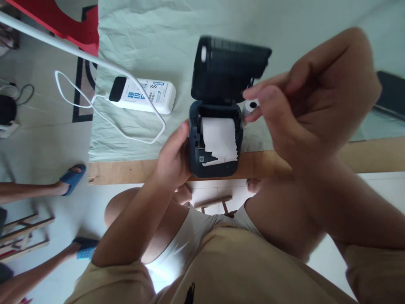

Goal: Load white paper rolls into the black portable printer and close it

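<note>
A small dark label printer (215, 168) is at the table's front edge, its lid (229, 69) swung up and away from me. White paper (220, 137) with a torn, ragged end lies in the printer's compartment. My left hand (174, 158) grips the printer's left side, fingers partly hidden beneath it. To the printer's right, my right hand (310, 97) pinches a small white roll (250, 106) with a dark hole in its end. The fingertips are close to the lid's hinge; blur hides whether they touch it.
Left on the green cloth lies a white power bank (158, 95) with a looped white cable (139, 139). A dark phone-like object (390, 93) lies far right. A white pole (63, 40) crosses upper left, near a red chair (90, 31). Another person's slippered foot (74, 179) is at left.
</note>
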